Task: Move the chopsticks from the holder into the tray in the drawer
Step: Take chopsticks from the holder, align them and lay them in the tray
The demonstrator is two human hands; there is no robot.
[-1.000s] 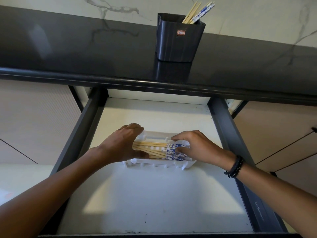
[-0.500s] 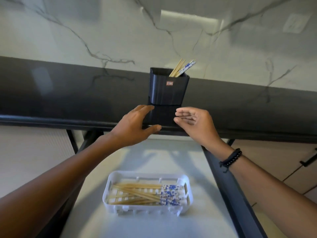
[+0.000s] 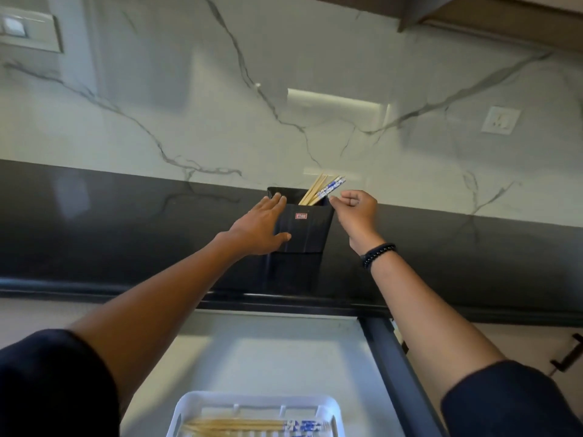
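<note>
A black square holder (image 3: 307, 227) stands on the dark countertop against the marble wall. Several wooden chopsticks with blue-and-white ends (image 3: 321, 190) lean out of its right corner. My left hand (image 3: 263, 227) lies flat against the holder's left side, fingers spread, thumb on its front. My right hand (image 3: 356, 211) hovers at the holder's right rim, fingers curled, fingertips just under the chopsticks but holding none that I can see. Below, a white slotted tray (image 3: 186, 408) in the open drawer holds several chopsticks (image 3: 252, 425) lying lengthwise.
The drawer's dark metal side rail (image 3: 394, 370) runs down the right. The countertop's front edge (image 3: 94, 290) crosses the view above the drawer. A wall socket (image 3: 500, 120) and a switch plate (image 3: 28, 31) sit on the marble wall.
Both hands rose from the tray in the drawer to the holder on the counter. The left hand now rests on the holder, and the right has reached its rim by the chopsticks.
</note>
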